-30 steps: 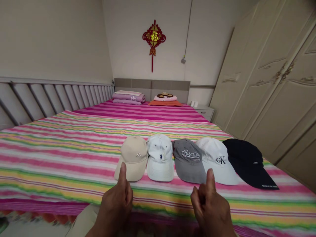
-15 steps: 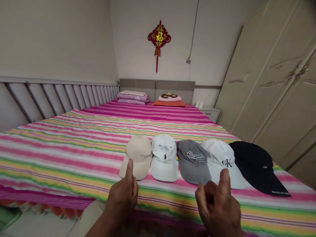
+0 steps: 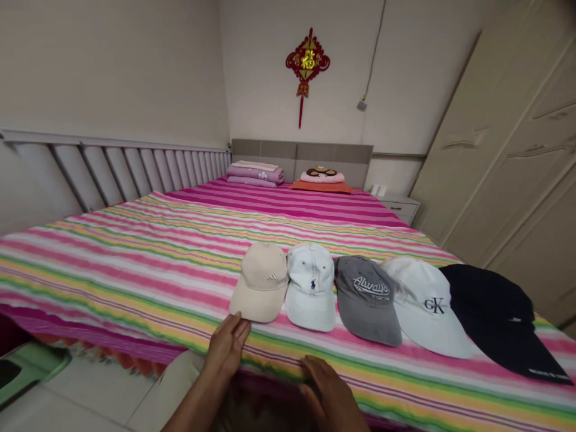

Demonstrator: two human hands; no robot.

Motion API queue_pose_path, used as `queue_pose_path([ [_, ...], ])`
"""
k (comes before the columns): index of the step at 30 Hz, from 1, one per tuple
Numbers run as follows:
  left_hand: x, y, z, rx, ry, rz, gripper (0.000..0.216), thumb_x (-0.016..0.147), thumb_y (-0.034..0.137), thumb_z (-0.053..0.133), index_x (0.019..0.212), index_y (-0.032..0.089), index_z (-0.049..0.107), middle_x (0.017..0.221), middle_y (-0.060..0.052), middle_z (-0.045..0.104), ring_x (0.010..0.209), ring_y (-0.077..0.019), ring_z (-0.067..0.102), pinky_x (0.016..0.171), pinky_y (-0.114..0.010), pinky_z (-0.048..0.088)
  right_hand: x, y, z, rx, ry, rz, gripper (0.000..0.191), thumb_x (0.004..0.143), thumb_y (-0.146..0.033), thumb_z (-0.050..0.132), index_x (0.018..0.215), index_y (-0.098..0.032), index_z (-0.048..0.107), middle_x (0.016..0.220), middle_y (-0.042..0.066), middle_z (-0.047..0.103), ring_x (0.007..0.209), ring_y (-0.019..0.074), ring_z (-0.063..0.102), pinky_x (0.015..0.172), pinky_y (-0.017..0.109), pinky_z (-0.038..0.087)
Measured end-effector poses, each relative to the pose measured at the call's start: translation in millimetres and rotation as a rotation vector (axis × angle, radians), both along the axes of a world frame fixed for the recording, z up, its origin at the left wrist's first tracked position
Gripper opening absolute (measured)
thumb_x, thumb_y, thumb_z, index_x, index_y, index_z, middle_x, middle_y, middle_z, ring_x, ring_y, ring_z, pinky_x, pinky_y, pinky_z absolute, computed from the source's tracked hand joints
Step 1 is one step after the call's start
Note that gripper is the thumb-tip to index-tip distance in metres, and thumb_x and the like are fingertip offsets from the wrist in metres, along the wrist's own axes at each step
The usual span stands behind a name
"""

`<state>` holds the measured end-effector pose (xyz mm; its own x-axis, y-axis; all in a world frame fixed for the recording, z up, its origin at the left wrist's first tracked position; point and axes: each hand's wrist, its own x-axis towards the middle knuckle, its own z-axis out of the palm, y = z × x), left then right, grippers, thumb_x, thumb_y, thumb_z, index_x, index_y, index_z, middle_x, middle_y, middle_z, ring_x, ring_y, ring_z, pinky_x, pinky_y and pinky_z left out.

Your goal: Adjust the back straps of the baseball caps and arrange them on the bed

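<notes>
Striped bed [image 3: 135, 252] was noted bearing five caps; left hand [image 3: 227, 348], open, lay near the beige cap [image 3: 261, 282]; right hand [image 3: 328, 393] rested open, empty.

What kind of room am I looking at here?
Most likely a home bedroom: a wide bed under a pink striped sheet, folded purple bedding by the grey padded headboard, and a tall cream wardrobe alongside.
</notes>
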<state>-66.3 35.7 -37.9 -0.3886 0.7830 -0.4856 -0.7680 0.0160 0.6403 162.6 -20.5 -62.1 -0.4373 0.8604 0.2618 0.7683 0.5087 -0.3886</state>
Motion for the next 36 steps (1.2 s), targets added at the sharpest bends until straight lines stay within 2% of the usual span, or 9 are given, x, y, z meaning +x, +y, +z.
queue_pose_path([
  [4,-4.6,14.9,7.9,0.039,-0.06,-0.048,0.017,0.073,-0.003,0.049,0.077,0.013,0.054,0.069,-0.004,0.065,0.065,-0.0142,0.064,0.069,-0.029,0.053,-8.2,-1.7,8.0,-0.162,0.181,0.03,0.036,0.083,-0.032,0.045,0.113,-0.017,0.056,0.115,0.012,0.059,0.107,0.0235,0.054,0.09,0.034,0.043],
  [7,-5.8,10.5,6.0,0.081,-0.093,-0.066,0.024,0.073,-0.006,0.045,0.085,0.012,0.055,0.07,-0.005,0.066,0.07,-0.0148,0.065,0.069,-0.027,0.053,-9.6,1.8,8.8,-0.261,0.365,0.042,0.034,0.082,-0.036,0.045,0.109,-0.019,0.057,0.112,0.011,0.06,0.104,0.0229,0.055,0.089,0.034,0.043],
  [12,-9.7,-32.8,-26.3,0.242,-0.151,-0.222,0.025,0.068,-0.005,0.053,0.081,0.016,0.059,0.078,-0.004,0.068,0.078,-0.016,0.064,0.073,-0.026,0.052,-7.1,13.2,11.9,-0.565,0.78,0.019,0.04,0.08,-0.048,0.046,0.103,-0.018,0.059,0.106,0.012,0.063,0.101,0.0245,0.056,0.086,0.037,0.043],
  [16,-3.7,-70.8,-57.5,0.308,-0.15,-0.43,0.024,0.06,0.004,0.066,0.081,0.016,0.063,0.085,-0.005,0.068,0.081,-0.0188,0.063,0.076,-0.029,0.049,-8.1,17.4,36.4,-0.756,1.183,0.006,0.052,0.074,-0.057,0.05,0.11,-0.019,0.055,0.111,0.011,0.061,0.106,0.025,0.053,0.087,0.037,0.041],
  [19,7.5,-86.5,-64.5,0.352,-0.103,-0.606,0.039,0.055,0.011,0.072,0.092,0.016,0.063,0.087,-0.007,0.067,0.082,-0.0234,0.062,0.076,-0.033,0.047,-7.3,17.0,54.4,-0.861,1.456,0.1,0.049,0.075,-0.055,0.051,0.108,-0.02,0.057,0.103,0.01,0.065,0.093,0.0237,0.059,0.081,0.037,0.045],
  [22,12.2,-88.1,-54.3,0.348,-0.067,-0.722,0.039,0.051,0.016,0.074,0.089,0.015,0.065,0.081,-0.008,0.067,0.084,-0.0259,0.061,0.074,-0.033,0.046,-1.4,16.6,58.6,-0.846,1.666,-0.022,0.031,0.066,-0.042,0.067,0.09,-0.023,0.064,0.091,0.004,0.069,0.083,0.0221,0.062,0.077,0.036,0.047],
  [26,3.5,-70.0,-24.9,0.301,-0.043,-0.685,0.027,0.054,0.031,0.074,0.075,0.016,0.067,0.069,-0.006,0.066,0.078,-0.0245,0.062,0.068,-0.031,0.047,7.6,14.7,52.8,-0.765,1.775,-0.216,0.026,0.057,-0.037,0.074,0.079,-0.025,0.066,0.084,0.002,0.071,0.081,0.0241,0.063,0.075,0.039,0.048],
  [30,1.6,-46.6,9.6,0.378,0.004,-0.81,0.025,0.059,0.036,0.071,0.068,0.013,0.067,0.059,-0.007,0.064,0.069,-0.0224,0.062,0.061,-0.028,0.046,12.0,6.2,50.9,-0.749,1.662,-0.18,0.029,0.059,-0.038,0.072,0.084,-0.024,0.066,0.081,0.005,0.071,0.077,0.0257,0.064,0.073,0.04,0.048],
  [36,14.2,-32.3,46.1,0.461,0.135,-1.012,0.026,0.053,0.017,0.074,0.076,0.009,0.067,0.067,-0.008,0.067,0.061,-0.0155,0.061,0.062,-0.024,0.045,32.8,-8.2,46.4,-0.882,1.466,-0.072,0.039,0.064,-0.041,0.067,0.096,-0.02,0.063,0.082,0.01,0.069,0.071,0.0244,0.063,0.069,0.038,0.046],
])
